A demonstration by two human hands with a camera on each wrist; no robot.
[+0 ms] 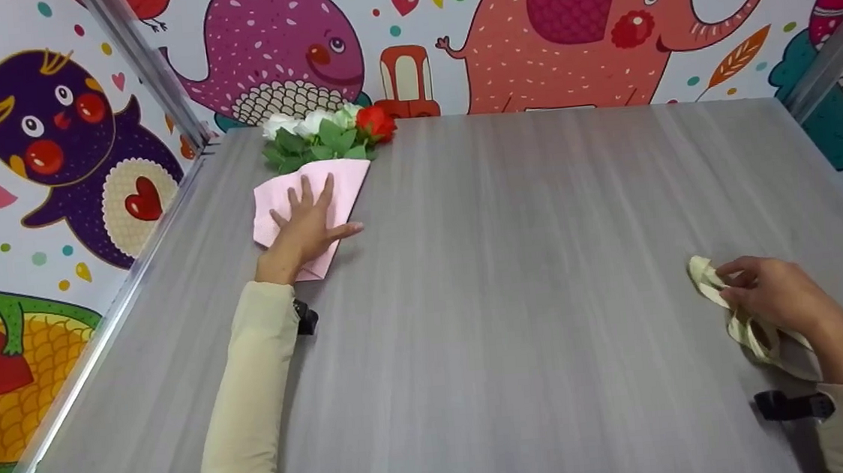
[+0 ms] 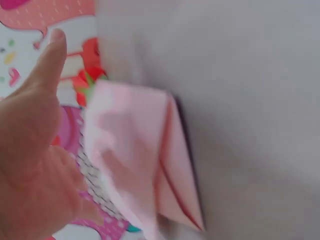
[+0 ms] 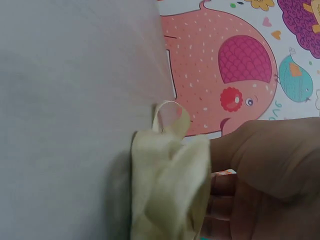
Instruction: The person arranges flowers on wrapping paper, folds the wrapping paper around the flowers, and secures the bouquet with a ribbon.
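A bouquet of white and red flowers (image 1: 375,123) with green leaves lies at the far left of the table, its lower part wrapped in pink paper (image 1: 348,180). My left hand (image 1: 303,229) is over this wrapping, fingers spread and straight; whether it touches the paper I cannot tell. In the left wrist view the folded pink wrapping (image 2: 132,130) shows beside the hand (image 2: 35,145), slightly blurred. On the right side, my right hand (image 1: 787,294) pinches a loosely bunched cream ribbon (image 1: 707,280). The right wrist view shows the ribbon (image 3: 170,185) close up, one thin loop sticking out.
The grey wood-grain table (image 1: 516,297) spans between both hands. Behind it stands a wall (image 1: 403,5) printed with cartoon animals. Metal posts rise at the back corners, and a metal rail (image 1: 101,367) follows the table's left edge. A black wrist camera (image 1: 306,318) sits at the left cuff.
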